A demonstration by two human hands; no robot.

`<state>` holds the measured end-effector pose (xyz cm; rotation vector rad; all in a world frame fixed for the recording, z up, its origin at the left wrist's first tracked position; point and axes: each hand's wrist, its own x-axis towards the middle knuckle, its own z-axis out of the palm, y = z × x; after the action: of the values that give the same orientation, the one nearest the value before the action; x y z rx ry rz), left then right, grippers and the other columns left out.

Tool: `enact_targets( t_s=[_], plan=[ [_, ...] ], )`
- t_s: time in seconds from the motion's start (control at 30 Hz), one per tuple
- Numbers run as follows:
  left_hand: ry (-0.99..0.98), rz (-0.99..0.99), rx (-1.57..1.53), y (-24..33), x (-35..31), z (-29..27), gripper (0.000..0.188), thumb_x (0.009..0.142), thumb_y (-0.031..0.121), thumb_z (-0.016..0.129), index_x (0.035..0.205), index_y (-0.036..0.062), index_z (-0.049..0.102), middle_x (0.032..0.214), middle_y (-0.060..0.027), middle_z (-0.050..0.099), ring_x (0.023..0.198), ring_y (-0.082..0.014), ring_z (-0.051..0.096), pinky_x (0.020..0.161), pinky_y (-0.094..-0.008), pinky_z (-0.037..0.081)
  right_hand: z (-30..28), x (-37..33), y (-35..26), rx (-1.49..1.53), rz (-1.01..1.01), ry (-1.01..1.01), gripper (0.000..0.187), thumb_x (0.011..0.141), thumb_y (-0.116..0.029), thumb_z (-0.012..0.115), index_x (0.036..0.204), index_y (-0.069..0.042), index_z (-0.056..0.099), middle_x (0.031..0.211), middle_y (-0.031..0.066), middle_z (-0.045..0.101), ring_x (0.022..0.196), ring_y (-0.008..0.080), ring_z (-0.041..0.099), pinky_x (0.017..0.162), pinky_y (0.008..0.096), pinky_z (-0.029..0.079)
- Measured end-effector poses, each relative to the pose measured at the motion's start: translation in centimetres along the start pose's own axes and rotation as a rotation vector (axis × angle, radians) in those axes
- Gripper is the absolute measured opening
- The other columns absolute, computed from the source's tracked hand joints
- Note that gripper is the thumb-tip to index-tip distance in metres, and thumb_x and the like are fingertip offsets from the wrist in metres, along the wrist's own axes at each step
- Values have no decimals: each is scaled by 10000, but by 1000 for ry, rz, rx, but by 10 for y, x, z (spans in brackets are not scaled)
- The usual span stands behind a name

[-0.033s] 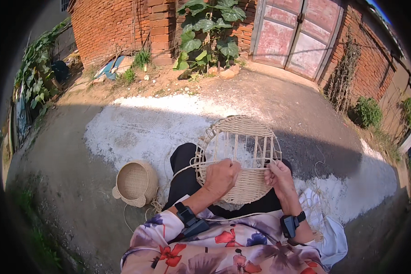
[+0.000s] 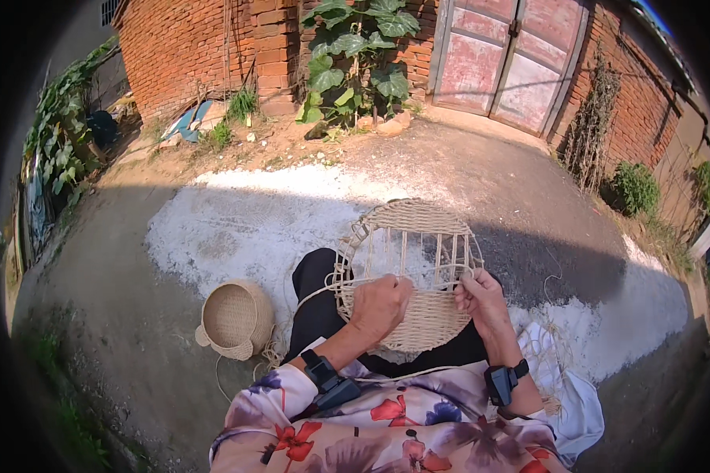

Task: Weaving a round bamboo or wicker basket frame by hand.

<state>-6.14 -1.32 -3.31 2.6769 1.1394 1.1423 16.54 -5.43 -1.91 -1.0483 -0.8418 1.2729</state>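
Note:
A round, flat piece of weaving (image 2: pixel 426 323) in beige cord rests on my lap, its far edge raised. Its far and near parts are closely woven, while bare upright strands cross the gap between them. My left hand (image 2: pixel 380 306) is closed over the middle of the gap's near edge, fingers pinching a cord (image 2: pixel 315 295) that trails off to the left. At the right rim, my right hand (image 2: pixel 483 304) pinches the cord between thumb and fingers. The exact grip of the fingertips is partly hidden.
A small round woven basket (image 2: pixel 235 317) with two ear-like flaps lies tilted on the ground at left, near loose cord ends. A white sack (image 2: pixel 577 410) with loose strands is at my right. White powdery material (image 2: pixel 237 213) covers ground ahead, before brick walls and a pink metal door (image 2: pixel 509 63).

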Motion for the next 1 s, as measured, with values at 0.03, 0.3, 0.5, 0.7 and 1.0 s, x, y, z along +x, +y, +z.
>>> enact_targets(
  t_s=[0.03,0.3,0.5,0.7,1.0],
  plan=[
    [-53,-77,49,0,-1,0,89,846,163,646,814,81,629,691,-108,594,582,-307,631,498,-434,488,7,8,-3,27,-32,-41,120,957,-160,638,964,-49,593,802,52,669,658,103,635,594,232,525],
    [-199,-136,140,12,17,3,164,859,191,595,790,54,652,685,-189,640,600,-361,657,532,-474,508,55,60,1,-896,-423,-218,219,913,-191,632,1021,-1,620,825,130,657,742,255,641,679,381,516],
    [-290,-150,-106,-2,11,10,174,857,153,574,854,11,673,752,-246,655,671,-408,663,634,-512,525,62,63,38,-1340,-541,-99,159,843,-110,600,984,-38,598,725,214,612,747,408,621,684,499,476],
    [-483,-324,-483,-12,23,-2,255,898,205,594,1056,25,681,729,-206,662,614,-283,673,604,-423,535,31,25,15,-871,-342,36,256,804,-135,668,1006,-10,572,754,162,661,686,334,656,625,435,495],
    [-672,-565,-633,-15,26,-14,247,907,187,618,1100,36,654,690,-80,614,513,-142,584,494,-303,484,-10,4,4,-614,-289,139,242,845,-150,683,1037,-33,593,774,98,653,650,187,609,608,339,487]
  ],
)
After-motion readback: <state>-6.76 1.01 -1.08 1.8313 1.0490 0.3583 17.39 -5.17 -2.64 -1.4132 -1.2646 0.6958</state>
